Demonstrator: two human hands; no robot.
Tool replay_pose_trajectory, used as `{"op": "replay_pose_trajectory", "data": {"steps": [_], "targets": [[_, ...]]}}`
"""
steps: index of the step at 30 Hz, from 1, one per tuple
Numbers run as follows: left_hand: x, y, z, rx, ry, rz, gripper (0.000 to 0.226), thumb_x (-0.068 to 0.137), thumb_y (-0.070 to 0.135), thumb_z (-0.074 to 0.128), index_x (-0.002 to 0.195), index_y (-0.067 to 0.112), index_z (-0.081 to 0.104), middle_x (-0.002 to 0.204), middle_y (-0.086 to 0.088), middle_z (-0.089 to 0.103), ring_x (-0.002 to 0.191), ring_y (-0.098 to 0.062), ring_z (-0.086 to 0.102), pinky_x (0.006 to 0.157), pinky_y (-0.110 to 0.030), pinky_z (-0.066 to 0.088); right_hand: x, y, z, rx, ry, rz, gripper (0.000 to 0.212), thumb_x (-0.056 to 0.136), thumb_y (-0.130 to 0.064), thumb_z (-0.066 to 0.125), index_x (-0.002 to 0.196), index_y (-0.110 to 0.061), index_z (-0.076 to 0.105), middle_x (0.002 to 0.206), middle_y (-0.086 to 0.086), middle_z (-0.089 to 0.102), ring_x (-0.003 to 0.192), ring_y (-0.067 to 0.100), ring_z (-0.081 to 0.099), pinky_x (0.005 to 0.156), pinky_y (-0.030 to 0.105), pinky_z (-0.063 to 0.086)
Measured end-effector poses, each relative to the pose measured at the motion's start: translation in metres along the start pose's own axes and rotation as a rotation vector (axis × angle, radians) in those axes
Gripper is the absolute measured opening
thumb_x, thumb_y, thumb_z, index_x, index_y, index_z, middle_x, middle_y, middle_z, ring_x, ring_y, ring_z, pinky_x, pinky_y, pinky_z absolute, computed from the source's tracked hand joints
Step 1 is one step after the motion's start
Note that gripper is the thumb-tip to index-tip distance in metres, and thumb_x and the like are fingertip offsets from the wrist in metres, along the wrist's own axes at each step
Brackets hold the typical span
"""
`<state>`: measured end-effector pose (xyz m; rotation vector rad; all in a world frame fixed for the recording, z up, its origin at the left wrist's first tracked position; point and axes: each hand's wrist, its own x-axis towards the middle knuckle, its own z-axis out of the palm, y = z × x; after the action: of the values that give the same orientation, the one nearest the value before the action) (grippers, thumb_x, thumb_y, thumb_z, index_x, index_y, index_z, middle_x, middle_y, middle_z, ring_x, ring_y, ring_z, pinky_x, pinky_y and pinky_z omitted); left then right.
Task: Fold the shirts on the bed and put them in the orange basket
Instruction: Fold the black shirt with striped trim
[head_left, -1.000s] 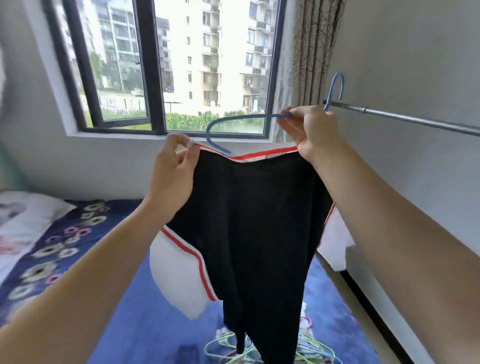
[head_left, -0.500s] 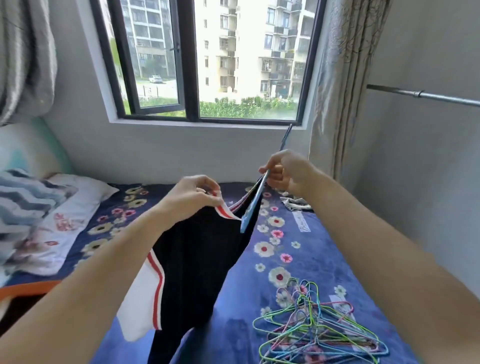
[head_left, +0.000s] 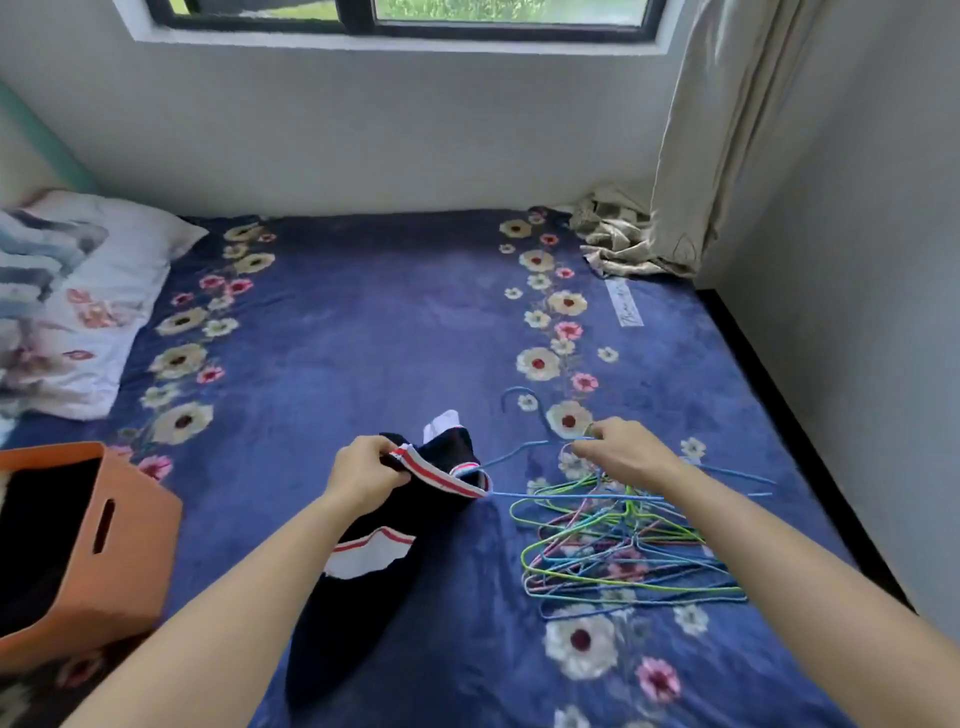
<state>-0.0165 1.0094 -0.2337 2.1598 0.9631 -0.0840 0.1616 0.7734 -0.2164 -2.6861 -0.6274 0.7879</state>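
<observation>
Clamping left hand fingers hold the shirt; right hand fingers, half hidden, pinch the blue hanger.

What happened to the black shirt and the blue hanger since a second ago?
The black shirt came down from the air onto the bed. The right hand drew the blue hanger toward the hanger pile. The left hand still grips the shirt; the right still holds the hanger.
</observation>
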Motion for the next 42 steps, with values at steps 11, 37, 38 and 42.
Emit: {"op": "replay_pose_trajectory", "data": {"steps": [11,37,38,42], "targets": [[0.026,-0.031,0.027,-0.035,-0.025,-0.179,0.009,0.084,0.015,0.069,0.093,0.015,0.068,0.087,-0.002,0.067,0.083,-0.018,0.060,0.061,-0.024,0.043,0.045,0.128,0.011,-0.066,0.086,0.097,0.070,0.071,-0.079,0.047,0.047,-0.015,0.029,0.043,0.004,0.036,0.048,0.022,0.041,0.050,0.035,0.025],[-0.005,0.013,-0.014,-0.502,-0.310,-0.022,0.020,0.088,0.004,0.062,0.102,0.014,0.073,0.102,-0.002,0.073,0.100,-0.016,0.068,0.090,-0.021,0.051,0.071,-0.005,0.153,0.147,-0.072,-0.029,0.108,0.077,-0.042,0.071,0.152,-0.026,-0.005,0.159,0.002,0.006,0.145,0.023,0.010,0.112,0.048,0.020],[-0.007,0.011,-0.023,-0.524,-0.347,-0.017,0.021,0.088,0.003,0.061,0.100,0.014,0.074,0.104,-0.004,0.073,0.101,-0.017,0.068,0.090,-0.021,0.051,0.076,-0.015,0.148,0.215,0.003,0.001,0.102,0.080,-0.039,0.070,0.152,-0.030,-0.002,0.158,0.003,0.008,0.145,0.024,0.012,0.111,0.047,0.021],[-0.018,-0.011,-0.066,-0.600,-0.426,0.012,0.021,0.076,0.014,0.077,0.097,0.015,0.076,0.105,-0.010,0.072,0.099,-0.022,0.068,0.082,-0.023,0.054,0.096,-0.055,0.111,0.237,0.037,-0.066,0.040,0.090,-0.034,0.059,0.130,-0.035,0.053,0.147,0.003,0.034,0.139,0.023,0.024,0.105,0.043,0.026]]}}
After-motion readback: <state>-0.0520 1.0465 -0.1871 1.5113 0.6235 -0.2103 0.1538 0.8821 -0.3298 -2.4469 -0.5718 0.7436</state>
